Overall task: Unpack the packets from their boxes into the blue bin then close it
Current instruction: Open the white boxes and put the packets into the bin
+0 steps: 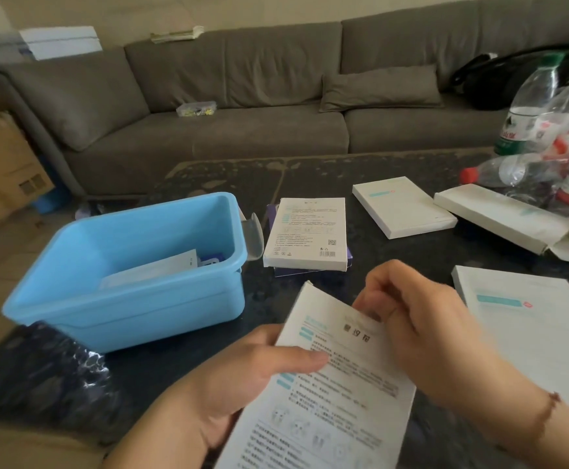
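on the dark speckled stone table (395,252), a light blue rectangular plastic bin (134,275) stands open at the left, its lid off. inside it, against the near wall, lies a flat white packet (161,269), with a small blue packet (212,258) showing just beyond it; the rest of the bin's floor is bare blue plastic. a clear plastic piece (254,236) sits touching the bin's right rim.

nearest the camera, the person holds a flat white cardboard box with printed text (327,394) tilted above the table edge. the left hand (242,377) grips the box's left side, thumb lying across the printed face and fingers curled behind. the right hand (422,330) is curled at the box's upper end, fingertips pinching the top edge; whether a flap is opened there cannot be told.

just right of the bin, another white box with a barcode (307,233) lies flat on top of a purple flat item (271,211). further right lie a plain white box (403,206) and a long white box (493,216), and a large white box (530,326) rests beside the right hand. several clear plastic bottles (554,130) cluster at the table's far right corner. behind the table stretches a grey fabric sofa (242,106), with a small clear case (196,109) on its seat.
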The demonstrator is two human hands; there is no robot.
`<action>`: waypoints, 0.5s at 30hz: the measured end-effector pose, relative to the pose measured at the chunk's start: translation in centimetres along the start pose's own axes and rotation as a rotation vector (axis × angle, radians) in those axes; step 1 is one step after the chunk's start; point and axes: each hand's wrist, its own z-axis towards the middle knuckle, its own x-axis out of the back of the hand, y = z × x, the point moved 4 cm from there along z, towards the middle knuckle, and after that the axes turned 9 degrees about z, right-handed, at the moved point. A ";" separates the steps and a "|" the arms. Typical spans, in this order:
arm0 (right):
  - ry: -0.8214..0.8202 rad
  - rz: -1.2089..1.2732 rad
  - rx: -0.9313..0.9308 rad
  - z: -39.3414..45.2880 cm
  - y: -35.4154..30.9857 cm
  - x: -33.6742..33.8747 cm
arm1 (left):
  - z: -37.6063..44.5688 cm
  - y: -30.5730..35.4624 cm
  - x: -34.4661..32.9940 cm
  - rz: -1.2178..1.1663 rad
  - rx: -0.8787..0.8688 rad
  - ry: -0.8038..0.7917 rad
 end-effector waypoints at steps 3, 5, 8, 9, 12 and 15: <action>-0.100 0.189 -0.128 0.6 -0.2 0.8 | -0.4 -0.1 0.5 0.034 -0.009 -0.055; -0.195 0.284 -0.202 0.8 0.2 0.6 | -0.6 -0.2 0.7 0.039 -0.006 -0.086; -0.201 0.481 -0.279 0.9 0.6 0.7 | -0.5 -0.5 0.9 0.038 -0.001 -0.097; -0.164 0.529 -0.284 0.9 0.7 1.0 | -0.4 -0.5 1.0 0.031 0.001 -0.092; -0.193 0.413 -0.198 0.5 0.8 1.6 | -0.3 -0.6 1.3 0.018 0.012 -0.078; -0.395 0.269 -0.156 0.1 0.7 1.0 | -0.3 -0.6 1.5 0.011 0.012 -0.089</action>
